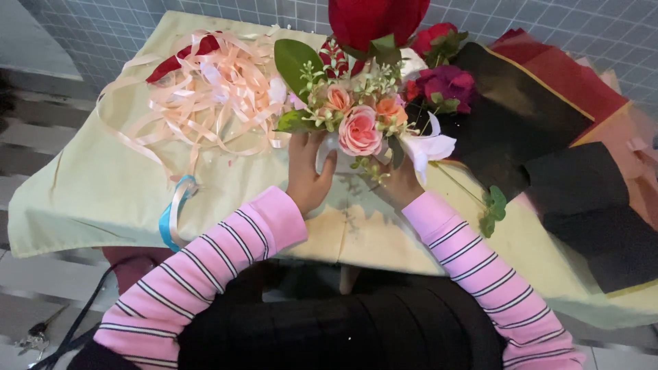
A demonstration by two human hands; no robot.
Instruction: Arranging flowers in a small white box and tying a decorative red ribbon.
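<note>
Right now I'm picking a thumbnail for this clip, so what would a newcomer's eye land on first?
The bouquet of pink and red flowers at the table's middle, gripped from below by the left hand and the right hand. Next, the tangle of peach ribbon to its left, and dark wrapping paper on the right.

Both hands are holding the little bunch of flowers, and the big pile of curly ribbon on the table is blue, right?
Not quite. The pile of curly ribbon is peach, not blue; only one small blue ribbon hangs over the table's near edge. The rest is right: the head view shows the left hand and right hand both holding the bunch of flowers over the table.
</note>
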